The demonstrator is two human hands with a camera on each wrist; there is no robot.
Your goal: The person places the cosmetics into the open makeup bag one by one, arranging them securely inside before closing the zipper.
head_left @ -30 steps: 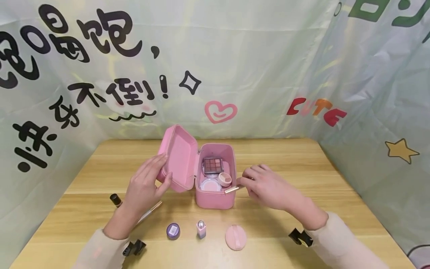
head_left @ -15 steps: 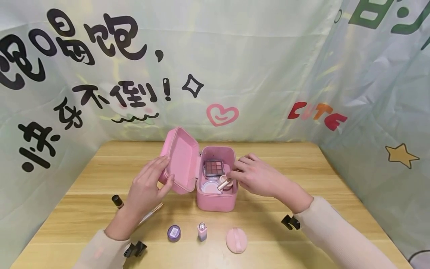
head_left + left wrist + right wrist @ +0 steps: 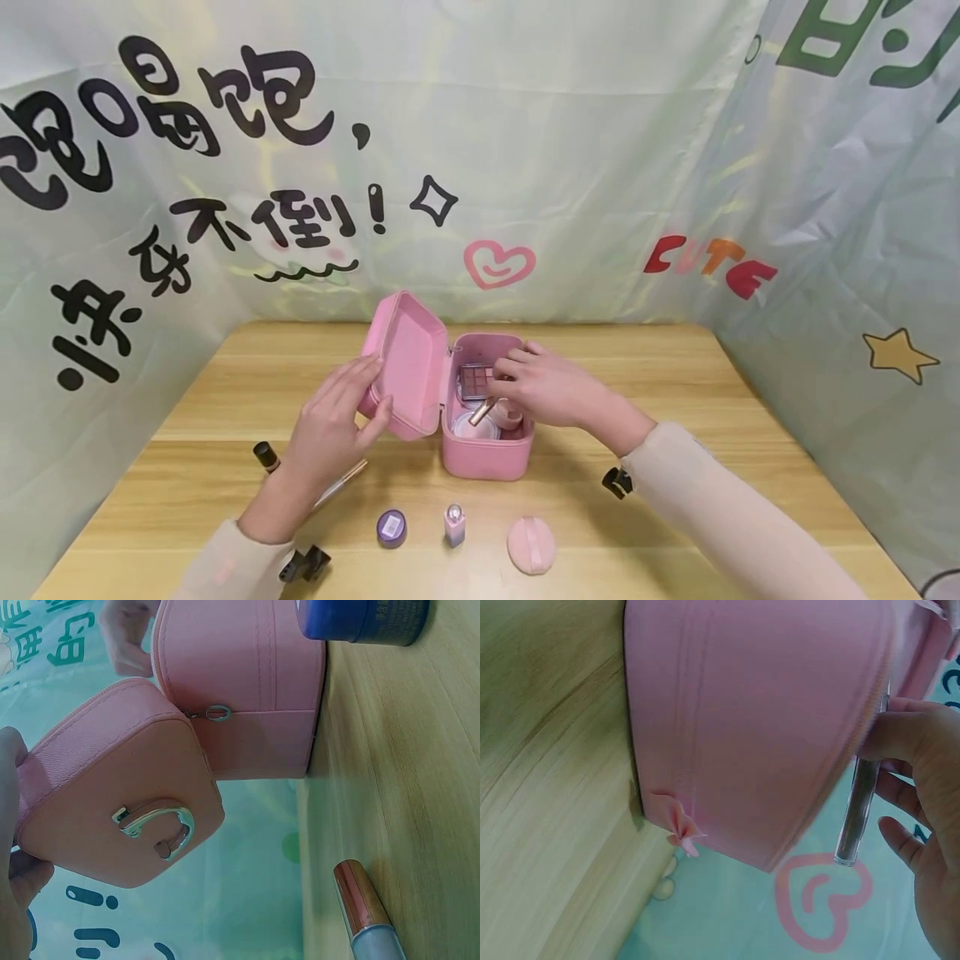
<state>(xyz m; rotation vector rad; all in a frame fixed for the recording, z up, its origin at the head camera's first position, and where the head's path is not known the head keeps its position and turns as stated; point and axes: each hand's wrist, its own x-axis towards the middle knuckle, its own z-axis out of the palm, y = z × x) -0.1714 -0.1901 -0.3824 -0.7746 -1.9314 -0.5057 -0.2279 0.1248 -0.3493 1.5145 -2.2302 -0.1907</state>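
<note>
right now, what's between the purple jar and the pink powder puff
A small pink-and-lavender bottle is between the purple jar and the powder puff in the head view, with bare wooden tabletop on either side.

A wood-grained table (image 3: 697, 400) carries an open pink case (image 3: 487, 463) near its middle. In front of the case, left to right, are a purple jar (image 3: 392, 528), a small pink-and-purple bottle (image 3: 454, 527) and a round pink puff (image 3: 532, 546). Farther left lie a black-capped tube (image 3: 265, 455) and a gold-ended tube (image 3: 341, 483), both partly hidden.
</note>
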